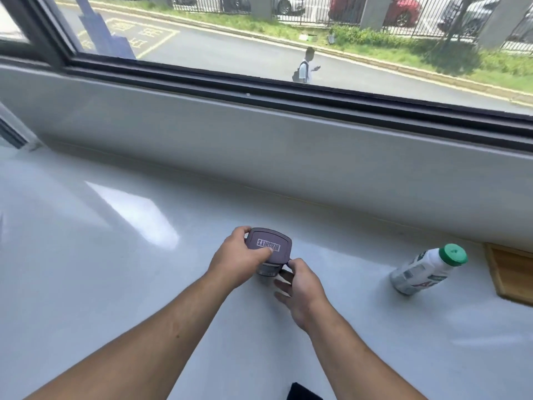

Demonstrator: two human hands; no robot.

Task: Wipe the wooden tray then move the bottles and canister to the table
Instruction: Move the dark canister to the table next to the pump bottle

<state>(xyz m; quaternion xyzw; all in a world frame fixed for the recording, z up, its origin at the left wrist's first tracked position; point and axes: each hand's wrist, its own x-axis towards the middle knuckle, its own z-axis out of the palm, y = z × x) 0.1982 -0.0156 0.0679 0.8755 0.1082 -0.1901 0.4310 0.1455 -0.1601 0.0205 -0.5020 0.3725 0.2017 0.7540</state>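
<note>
A canister [269,248] with a grey-purple square lid labelled HERSHEY'S stands on the white table [115,284] in the middle of the view. My left hand [239,258] grips the lid from the left, thumb on top. My right hand [300,287] touches the canister's lower right side with its fingertips. To the right stands a white bottle [427,268] with a green cap, apart from both hands. The wooden tray [510,272] shows only as a corner at the right edge.
A grey sill and a dark window frame [288,93] run along the back of the table. A dark object [302,392] pokes in at the bottom edge. Outside are a road and a person walking.
</note>
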